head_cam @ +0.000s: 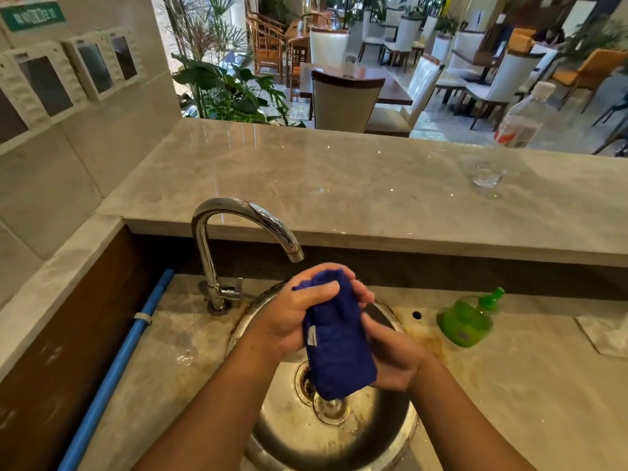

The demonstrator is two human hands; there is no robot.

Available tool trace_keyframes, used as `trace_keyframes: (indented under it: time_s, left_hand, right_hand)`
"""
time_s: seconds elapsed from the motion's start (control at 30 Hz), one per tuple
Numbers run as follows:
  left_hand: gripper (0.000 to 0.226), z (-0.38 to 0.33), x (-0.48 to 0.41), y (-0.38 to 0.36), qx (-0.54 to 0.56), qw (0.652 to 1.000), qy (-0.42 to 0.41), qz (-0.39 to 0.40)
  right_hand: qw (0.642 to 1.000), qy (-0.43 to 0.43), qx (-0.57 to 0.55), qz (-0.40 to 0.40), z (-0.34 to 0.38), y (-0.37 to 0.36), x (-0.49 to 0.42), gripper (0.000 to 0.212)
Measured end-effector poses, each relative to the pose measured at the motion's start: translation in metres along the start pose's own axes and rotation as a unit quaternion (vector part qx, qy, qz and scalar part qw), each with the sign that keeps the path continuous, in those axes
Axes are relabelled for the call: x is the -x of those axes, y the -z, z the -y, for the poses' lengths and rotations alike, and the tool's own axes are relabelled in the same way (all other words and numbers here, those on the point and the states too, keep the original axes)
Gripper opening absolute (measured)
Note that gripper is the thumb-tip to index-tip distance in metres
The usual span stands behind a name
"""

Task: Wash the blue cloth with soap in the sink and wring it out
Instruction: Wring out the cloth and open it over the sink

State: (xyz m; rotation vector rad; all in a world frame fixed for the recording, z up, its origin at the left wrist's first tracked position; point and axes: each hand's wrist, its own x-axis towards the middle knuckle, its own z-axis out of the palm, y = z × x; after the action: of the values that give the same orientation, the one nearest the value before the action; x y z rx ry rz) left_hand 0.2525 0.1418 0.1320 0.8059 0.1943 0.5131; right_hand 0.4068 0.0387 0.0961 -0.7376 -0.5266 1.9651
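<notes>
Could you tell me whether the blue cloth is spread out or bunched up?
Bunched up: the blue cloth is gathered into a thick roll, gripped by the left hand and right hand above the sink.

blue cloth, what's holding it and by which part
Both hands hold the blue cloth: the left hand grips its upper end, fingers curled over the top, and the right hand holds its right side.

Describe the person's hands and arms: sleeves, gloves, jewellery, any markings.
The left hand and right hand are bare, with no gloves. No ring, watch or bracelet shows on the visible parts, though some fingers are hidden. The left forearm and right forearm are uncovered down to the frame's edge, with no sleeve in view. No markings show.
</notes>
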Motion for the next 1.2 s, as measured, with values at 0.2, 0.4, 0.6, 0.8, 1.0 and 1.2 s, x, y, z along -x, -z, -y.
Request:
trace_keyframes:
  time_s: [0.2,0.4,0.6,0.8,1.0,1.2]
  left_hand:
    - [0.018,-0.017,-0.026,-0.031,0.099,0.986,-0.048,0.123]
    - [0.020,-0.035,-0.035,-0.026,0.076,0.987,-0.012,0.141]
    - [0.017,-0.035,-0.032,-0.009,0.000,0.995,0.010,0.096]
    - [0.002,-0.011,-0.026,0.000,-0.176,0.983,-0.012,-0.045]
    - [0.017,0.017,-0.029,0.008,-0.094,0.981,-0.010,-0.166]
    - [0.022,0.020,-0.028,0.011,-0.002,0.966,0.047,-0.253]
  right_hand:
    - [0.975,0.004,-0.071,0.210,0.001,-0.010,-0.029,0.095]
    - [0.959,0.031,-0.039,0.281,0.004,-0.019,-0.048,0.077]
    - [0.973,0.042,-0.027,0.224,0.007,-0.023,-0.035,0.053]
    - [0.995,-0.035,0.066,0.059,0.019,-0.004,-0.013,0.052]
    - [0.964,-0.072,0.251,-0.052,0.026,-0.011,-0.005,0.026]
    - [0.839,-0.019,0.529,-0.125,0.019,-0.033,-0.013,0.018]
